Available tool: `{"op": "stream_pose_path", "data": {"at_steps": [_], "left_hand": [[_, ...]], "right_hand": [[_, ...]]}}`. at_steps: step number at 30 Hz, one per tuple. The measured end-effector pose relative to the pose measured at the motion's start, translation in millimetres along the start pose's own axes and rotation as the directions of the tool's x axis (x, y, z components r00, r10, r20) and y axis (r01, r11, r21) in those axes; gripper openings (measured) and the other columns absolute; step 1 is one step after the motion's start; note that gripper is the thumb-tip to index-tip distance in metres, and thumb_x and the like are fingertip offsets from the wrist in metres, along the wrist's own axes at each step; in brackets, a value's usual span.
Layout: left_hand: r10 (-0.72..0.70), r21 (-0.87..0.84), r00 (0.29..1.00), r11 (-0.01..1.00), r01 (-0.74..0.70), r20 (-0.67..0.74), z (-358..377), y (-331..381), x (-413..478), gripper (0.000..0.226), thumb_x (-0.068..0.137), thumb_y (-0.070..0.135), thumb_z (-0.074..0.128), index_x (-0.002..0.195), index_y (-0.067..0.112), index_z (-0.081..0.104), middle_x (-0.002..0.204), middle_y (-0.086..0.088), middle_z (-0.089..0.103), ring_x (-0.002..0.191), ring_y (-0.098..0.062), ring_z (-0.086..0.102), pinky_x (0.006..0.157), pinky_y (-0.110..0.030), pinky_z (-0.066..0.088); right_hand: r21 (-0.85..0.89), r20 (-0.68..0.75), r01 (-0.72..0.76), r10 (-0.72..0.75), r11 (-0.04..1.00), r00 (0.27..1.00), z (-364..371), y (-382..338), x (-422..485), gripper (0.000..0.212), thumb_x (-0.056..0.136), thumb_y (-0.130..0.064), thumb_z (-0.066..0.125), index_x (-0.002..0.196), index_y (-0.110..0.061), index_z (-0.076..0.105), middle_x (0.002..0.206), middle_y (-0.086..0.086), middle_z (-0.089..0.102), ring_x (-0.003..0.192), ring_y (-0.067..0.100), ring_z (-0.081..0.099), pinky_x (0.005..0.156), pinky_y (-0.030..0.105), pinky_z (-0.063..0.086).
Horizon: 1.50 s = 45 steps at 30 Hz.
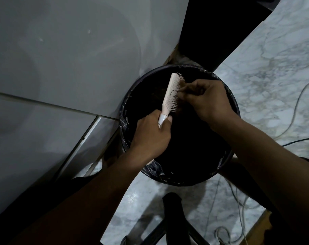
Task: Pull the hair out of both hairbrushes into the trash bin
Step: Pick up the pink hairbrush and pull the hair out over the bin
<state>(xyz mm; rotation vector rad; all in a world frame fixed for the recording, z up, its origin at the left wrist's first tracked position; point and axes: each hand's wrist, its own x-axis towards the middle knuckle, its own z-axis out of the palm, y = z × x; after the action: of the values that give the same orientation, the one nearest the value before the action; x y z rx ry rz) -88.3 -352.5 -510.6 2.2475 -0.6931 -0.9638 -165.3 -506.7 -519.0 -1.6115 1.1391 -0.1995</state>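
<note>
A pale pink hairbrush (170,93) with a white handle is held over the round black trash bin (232,101), bristles facing right. My left hand (151,137) grips its handle from below. My right hand (205,99) is at the bristles, fingertips pinched on dark strands of hair (175,93) in the brush's middle. The bin is lined with a black plastic bag and its inside is too dark to see. A second hairbrush is not in view.
A grey cabinet or appliance surface (62,59) fills the left side, close against the bin. Marble floor (273,68) lies to the right with loose cables (295,106) across it. A dark stool or stand (173,218) is below the bin.
</note>
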Motion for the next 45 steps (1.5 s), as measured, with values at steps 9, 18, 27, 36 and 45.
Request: {"op": "stream_pose_path", "data": {"at_steps": [9, 18, 27, 36, 45], "left_hand": [[-0.110, 0.044, 0.994, 0.993, 0.111, -0.030, -3, -8, 7, 0.031, 0.102, 0.037, 0.055, 0.078, 0.017, 0.054, 0.068, 0.004, 0.057, 0.061, -0.013, 0.055, 0.047, -0.012, 0.038], [-0.089, 0.001, 0.994, 0.996, 0.089, -0.069, -9, -7, 12, 0.032, 0.102, 0.035, 0.057, 0.086, 0.007, 0.060, 0.066, 0.003, 0.057, 0.056, -0.007, 0.053, 0.048, -0.007, 0.038], [0.015, 0.024, 0.999, 1.000, -0.014, -0.036, -7, -2, 5, 0.024, 0.100, 0.033, 0.060, 0.087, 0.012, 0.061, 0.070, 0.005, 0.060, 0.059, -0.005, 0.056, 0.051, -0.009, 0.039], [0.175, 0.066, 0.982, 0.983, -0.170, -0.067, -9, 0, 6, 0.024, 0.099, 0.029, 0.061, 0.081, 0.016, 0.053, 0.068, 0.007, 0.051, 0.058, -0.006, 0.050, 0.051, -0.012, 0.035], [0.093, 0.034, 0.993, 0.995, -0.091, -0.071, -11, -3, 8, 0.025, 0.099, 0.030, 0.061, 0.081, 0.014, 0.056, 0.065, 0.008, 0.052, 0.054, -0.006, 0.051, 0.048, -0.010, 0.036]], "right_hand": [[0.272, 0.057, -0.376, 0.375, 0.886, 0.925, -11, -9, 6, 0.025, 0.096, -0.012, 0.057, 0.118, -0.008, 0.068, 0.100, 0.012, 0.074, 0.079, 0.026, 0.074, 0.075, 0.038, 0.064], [-0.372, 0.260, -0.198, 0.306, 0.907, 0.916, -8, -7, -4, 0.015, 0.088, -0.019, 0.070, 0.102, -0.012, 0.073, 0.088, 0.006, 0.069, 0.079, 0.021, 0.065, 0.079, 0.041, 0.060], [0.005, 0.281, -0.252, 0.240, 0.968, 0.929, -3, -6, 2, 0.064, 0.083, -0.013, 0.065, 0.144, -0.020, 0.051, 0.134, -0.004, 0.061, 0.114, 0.017, 0.062, 0.089, 0.026, 0.052], [0.319, 0.326, -0.351, 0.246, 0.880, 0.913, -4, -7, 1, 0.021, 0.095, -0.015, 0.061, 0.088, 0.000, 0.073, 0.074, 0.009, 0.072, 0.069, 0.019, 0.069, 0.071, 0.030, 0.057], [0.142, 0.247, -0.257, 0.217, 0.956, 0.944, -5, -9, 1, 0.028, 0.100, -0.024, 0.058, 0.077, -0.009, 0.061, 0.069, 0.013, 0.058, 0.059, 0.018, 0.053, 0.058, 0.028, 0.046]]}}
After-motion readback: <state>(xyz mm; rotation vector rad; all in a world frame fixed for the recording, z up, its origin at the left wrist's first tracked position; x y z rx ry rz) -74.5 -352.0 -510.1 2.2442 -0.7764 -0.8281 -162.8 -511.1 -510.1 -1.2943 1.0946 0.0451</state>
